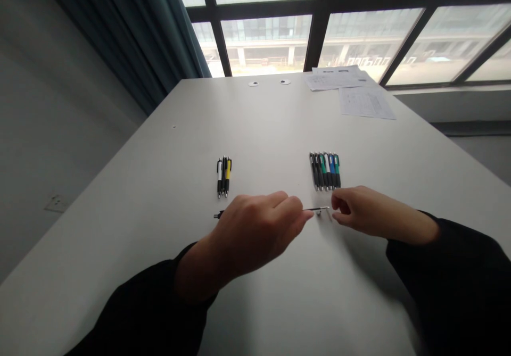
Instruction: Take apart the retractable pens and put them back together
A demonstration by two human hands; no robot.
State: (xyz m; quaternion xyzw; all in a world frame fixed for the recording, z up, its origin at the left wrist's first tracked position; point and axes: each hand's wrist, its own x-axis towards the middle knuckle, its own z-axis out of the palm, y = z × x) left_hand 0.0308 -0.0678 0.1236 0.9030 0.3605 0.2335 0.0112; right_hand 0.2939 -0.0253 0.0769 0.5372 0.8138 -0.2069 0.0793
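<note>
My left hand (259, 220) is closed around a pen whose dark clicker end (218, 215) sticks out on the left. From the right side of that fist the pen's thin bare refill (317, 208) points toward my right hand. My right hand (361, 209) hovers just beyond the refill's tip, fingers curled and thumb apart from them, with nothing visible in between. Just under the refill shows a small metallic piece (318, 213), too small to make out well. The left hand hides most of the pen's barrel.
On the white table (263, 127), a white, a black and a yellow pen (228, 175) lie together at left. A row of several pens (325, 170) lies at right. Paper sheets (365, 102) and two round white-rimmed fittings (285, 82) are at the far edge, before the window.
</note>
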